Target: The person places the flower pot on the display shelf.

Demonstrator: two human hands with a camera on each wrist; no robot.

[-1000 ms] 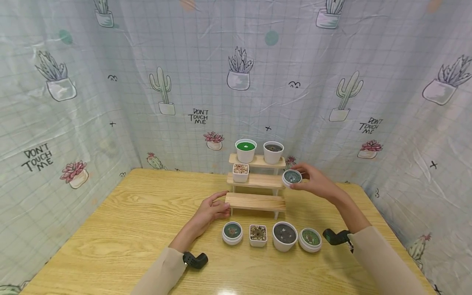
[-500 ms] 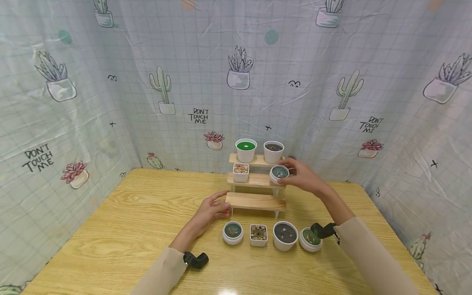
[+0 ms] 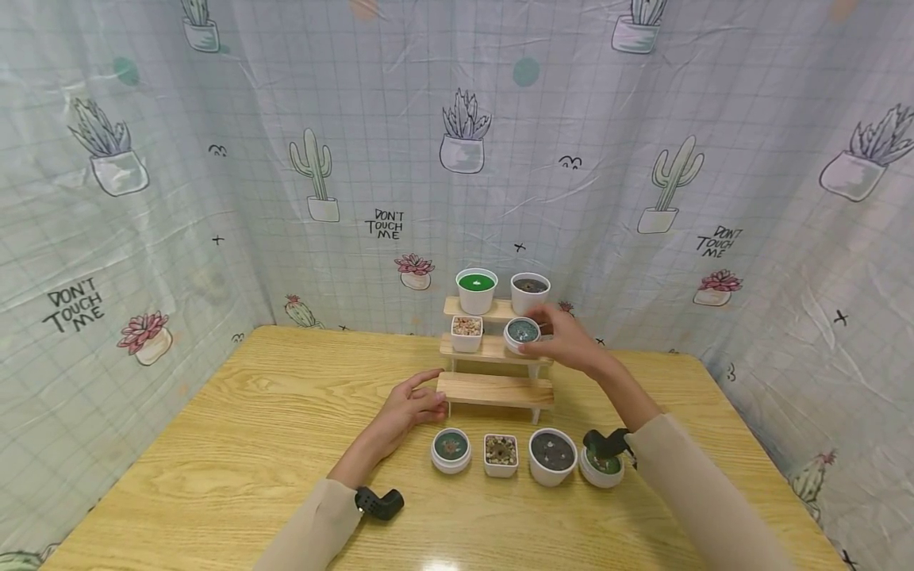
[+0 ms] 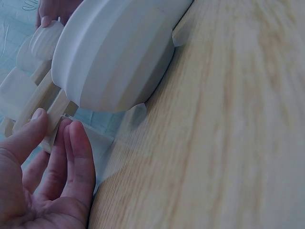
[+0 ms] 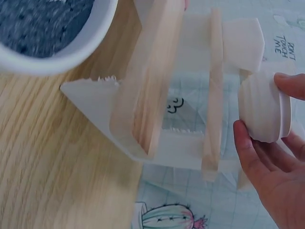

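Note:
A three-tier wooden display stand (image 3: 494, 389) with white legs stands on the table. My left hand (image 3: 407, 408) pinches the left end of its lowest step between thumb and fingers, seen close in the left wrist view (image 4: 52, 176). My right hand (image 3: 567, 341) grips a small round white pot (image 3: 523, 335) with a blue-green top, thumb and fingers round its sides. In the head view that pot overlaps the right part of the middle step. Left of it, on the same step, sits a square white pot of pebbles (image 3: 467, 334). The top step bears a green-topped pot (image 3: 476, 291) and a dark-topped pot (image 3: 529, 293).
In front of the stand, a row of white pots lines the table: a round teal-topped one (image 3: 451, 450), a square pebble one (image 3: 501, 455), a larger dark-topped one (image 3: 552, 457) and a green-topped one (image 3: 601, 478), partly behind the right wrist camera. A printed curtain (image 3: 357, 159) hangs behind.
My right hand has carried the round blue-green-topped pot leftward, from beside the stand's right end to the middle step. The left hand has stayed at the lowest step.

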